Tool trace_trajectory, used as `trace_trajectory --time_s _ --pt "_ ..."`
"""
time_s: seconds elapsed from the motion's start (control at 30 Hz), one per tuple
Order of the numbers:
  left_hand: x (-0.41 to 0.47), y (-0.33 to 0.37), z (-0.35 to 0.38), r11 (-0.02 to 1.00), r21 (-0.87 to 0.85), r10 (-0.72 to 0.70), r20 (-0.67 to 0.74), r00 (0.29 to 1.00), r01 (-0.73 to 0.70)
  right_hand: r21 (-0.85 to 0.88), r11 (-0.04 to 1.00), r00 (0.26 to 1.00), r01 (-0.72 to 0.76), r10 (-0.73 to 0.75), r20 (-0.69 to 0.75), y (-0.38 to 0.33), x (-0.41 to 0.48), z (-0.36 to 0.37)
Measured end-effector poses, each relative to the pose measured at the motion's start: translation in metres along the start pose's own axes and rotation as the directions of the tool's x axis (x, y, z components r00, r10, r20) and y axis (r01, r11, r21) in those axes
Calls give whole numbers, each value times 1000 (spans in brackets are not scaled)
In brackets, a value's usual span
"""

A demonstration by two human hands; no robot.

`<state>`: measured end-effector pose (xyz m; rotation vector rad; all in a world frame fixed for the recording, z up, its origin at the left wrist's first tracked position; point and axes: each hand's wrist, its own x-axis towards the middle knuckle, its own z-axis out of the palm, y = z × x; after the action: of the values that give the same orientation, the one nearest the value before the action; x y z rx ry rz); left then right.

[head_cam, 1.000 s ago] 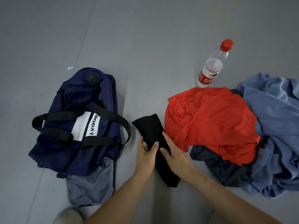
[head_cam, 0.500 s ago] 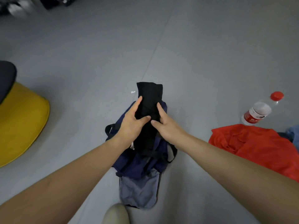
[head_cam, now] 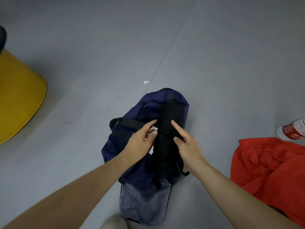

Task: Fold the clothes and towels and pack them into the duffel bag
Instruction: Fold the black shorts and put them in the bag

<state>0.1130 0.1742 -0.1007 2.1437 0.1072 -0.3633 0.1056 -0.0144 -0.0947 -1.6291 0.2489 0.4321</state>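
Note:
A navy duffel bag (head_cam: 115, 148) with black straps lies on the grey floor, a grey flap (head_cam: 143, 204) spread at its near end. A folded black garment (head_cam: 167, 156) rests lengthwise on top of the bag. My left hand (head_cam: 142, 139) hovers at the garment's left edge, over the bag's white label, with index finger and thumb extended. My right hand (head_cam: 184, 143) is at the garment's right edge, fingers straight, index pointing forward. Neither hand grips the garment.
A crumpled red garment (head_cam: 272, 171) lies on the floor at the right. Beyond it stands a plastic bottle with a red label (head_cam: 294, 130), cut off by the frame. A yellow rounded object (head_cam: 18, 96) sits at the left. A pale shoe tip (head_cam: 113, 222) shows at the bottom.
Both hands lifted the folded black garment from the floor, carried it left over the duffel bag and set it down on top. Their grip has loosened.

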Motion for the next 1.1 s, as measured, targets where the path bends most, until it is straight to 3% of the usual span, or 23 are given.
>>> trace_trajectory --time_s 0.07,0.1,0.17,0.23,0.4,0.53,0.67,0.83,1.0,1.1 --pt "7 -31 -1 920 383 99 -8 995 -88 -33 999 999 3 -4 -39 12 4 -7" --pt "7 -46 -1 807 571 114 98 989 -149 -65 998 998 10 -14 -62 21 7 -8" --pt "4 -75 1 561 798 -19 278 960 -220 -128 992 995 16 -28 -93 35 11 -5" --pt "-3 -90 5 468 867 -153 273 950 -174 -160 987 996 0 -15 -90 47 11 0" --pt "-9 -97 15 396 913 -150 167 975 -95 -216 976 996 -23 3 -92 59 6 10" --pt "-8 -96 16 435 900 -125 85 989 -22 -200 978 994 -56 36 -105 57 8 13" --pt "-6 -75 -5 613 788 36 -95 995 53 -147 987 993 -66 51 -103 50 9 17" --pt "-18 -55 -34 742 668 294 -254 922 -53 -30 997 996 -65 62 -68 37 12 37" --pt "-34 -22 -50 871 490 271 -414 869 -38 77 997 982 -25 39 -185 28 38 89" --pt "-46 -9 -50 907 417 245 -413 877 -57 -42 999 984 0 -8 -180 30 65 117"
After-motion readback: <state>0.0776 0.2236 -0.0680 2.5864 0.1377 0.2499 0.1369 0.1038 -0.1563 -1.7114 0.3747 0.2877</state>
